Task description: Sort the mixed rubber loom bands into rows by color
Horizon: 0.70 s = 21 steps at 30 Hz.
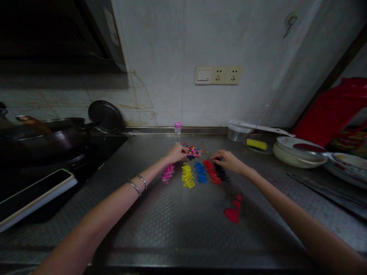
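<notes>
A pile of mixed-colour small rubber bands [194, 151] lies on the steel counter. Against its left side my left hand [177, 153] has its fingers pinched together; anything between them is too small to make out. My right hand [226, 160] hovers over the far end of the black bands [222, 174], thumb and fingertips closed, their contents unclear. Nearer to me, sorted bands form a row: pink bands [168, 173], yellow bands [187, 175], blue bands [200, 173] and red bands [212, 172]. Behind the pile stands a small clear bottle with a pink cap [178, 126].
Red heart-shaped pieces [233, 212] are on the counter [160, 233] in front. To the left are a wok [65, 133] and a white-edged box [37, 194]. At right sit a yellow sponge [256, 144], stacked bowls [298, 156], a plastic cup [239, 132] and a knife [323, 191].
</notes>
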Tool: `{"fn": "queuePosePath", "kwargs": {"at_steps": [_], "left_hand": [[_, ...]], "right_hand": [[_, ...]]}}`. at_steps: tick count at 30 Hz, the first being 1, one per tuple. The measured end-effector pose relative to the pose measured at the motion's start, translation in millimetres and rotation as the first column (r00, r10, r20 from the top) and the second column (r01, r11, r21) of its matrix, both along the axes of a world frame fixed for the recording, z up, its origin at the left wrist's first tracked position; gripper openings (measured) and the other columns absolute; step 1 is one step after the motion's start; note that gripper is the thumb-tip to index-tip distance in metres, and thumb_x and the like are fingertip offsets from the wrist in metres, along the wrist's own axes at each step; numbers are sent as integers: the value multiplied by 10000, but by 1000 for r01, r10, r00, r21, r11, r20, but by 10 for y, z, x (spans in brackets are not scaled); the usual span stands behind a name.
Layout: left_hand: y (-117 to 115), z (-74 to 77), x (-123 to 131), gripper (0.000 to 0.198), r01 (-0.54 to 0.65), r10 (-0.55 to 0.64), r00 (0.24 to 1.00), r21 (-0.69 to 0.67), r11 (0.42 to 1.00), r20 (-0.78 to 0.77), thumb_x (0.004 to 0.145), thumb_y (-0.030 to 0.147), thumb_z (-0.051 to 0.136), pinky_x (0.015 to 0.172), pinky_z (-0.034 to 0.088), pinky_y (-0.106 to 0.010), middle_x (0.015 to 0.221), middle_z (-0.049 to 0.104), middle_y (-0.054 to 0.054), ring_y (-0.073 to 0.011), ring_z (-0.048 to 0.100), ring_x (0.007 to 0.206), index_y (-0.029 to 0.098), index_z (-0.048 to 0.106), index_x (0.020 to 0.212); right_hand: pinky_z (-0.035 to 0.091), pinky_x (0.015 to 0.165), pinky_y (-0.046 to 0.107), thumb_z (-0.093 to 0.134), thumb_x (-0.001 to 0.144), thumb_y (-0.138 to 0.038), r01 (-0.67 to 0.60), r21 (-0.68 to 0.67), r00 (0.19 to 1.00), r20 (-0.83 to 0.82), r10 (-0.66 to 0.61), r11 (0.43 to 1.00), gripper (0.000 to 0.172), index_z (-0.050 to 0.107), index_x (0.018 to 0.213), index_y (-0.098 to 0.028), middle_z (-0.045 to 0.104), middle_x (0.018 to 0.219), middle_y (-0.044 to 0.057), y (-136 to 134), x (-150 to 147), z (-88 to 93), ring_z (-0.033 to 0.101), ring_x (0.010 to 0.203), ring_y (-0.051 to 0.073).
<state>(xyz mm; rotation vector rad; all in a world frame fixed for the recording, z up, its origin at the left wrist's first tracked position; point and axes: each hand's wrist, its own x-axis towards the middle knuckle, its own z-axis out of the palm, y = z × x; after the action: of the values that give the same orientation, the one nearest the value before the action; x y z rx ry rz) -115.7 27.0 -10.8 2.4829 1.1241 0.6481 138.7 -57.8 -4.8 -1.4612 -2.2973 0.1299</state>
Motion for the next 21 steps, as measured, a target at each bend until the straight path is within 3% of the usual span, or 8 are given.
{"fn": "queuePosePath", "kwargs": {"at_steps": [5,10,15,21], "left_hand": [[-5,144,-146,240,36,-36,997,-11,999,74,714,246,526,588,365,-212,708,671,-40,-112,530,613,124,711,806],[-98,228,-478,230,13,-4,995,-89,996,103,701,244,542,593,382,-204,709,672,-49,-108,536,616,113,705,796],[-234,217,-810,208,26,-8,995,-187,982,98,693,256,556,612,399,-207,703,674,-41,-114,545,630,116,700,749],[-293,112,-1003,218,54,-44,998,-267,962,45,685,272,570,640,405,-203,731,685,-37,-117,562,649,130,705,779]], "right_hand": [[437,749,240,520,754,-202,36,11,999,-32,-35,999,203,694,854,-170,664,885,56,128,-61,6,588,796,157],[426,707,220,513,737,-162,46,38,999,-7,-46,998,231,702,871,-167,673,856,57,325,-235,21,584,764,155],[410,697,211,500,761,-193,7,48,999,48,-10,999,247,700,903,-162,676,857,65,520,-459,43,584,776,164],[391,744,212,517,784,-267,-45,48,988,148,37,998,279,665,1009,-195,659,954,72,633,-704,64,567,869,174]]}}
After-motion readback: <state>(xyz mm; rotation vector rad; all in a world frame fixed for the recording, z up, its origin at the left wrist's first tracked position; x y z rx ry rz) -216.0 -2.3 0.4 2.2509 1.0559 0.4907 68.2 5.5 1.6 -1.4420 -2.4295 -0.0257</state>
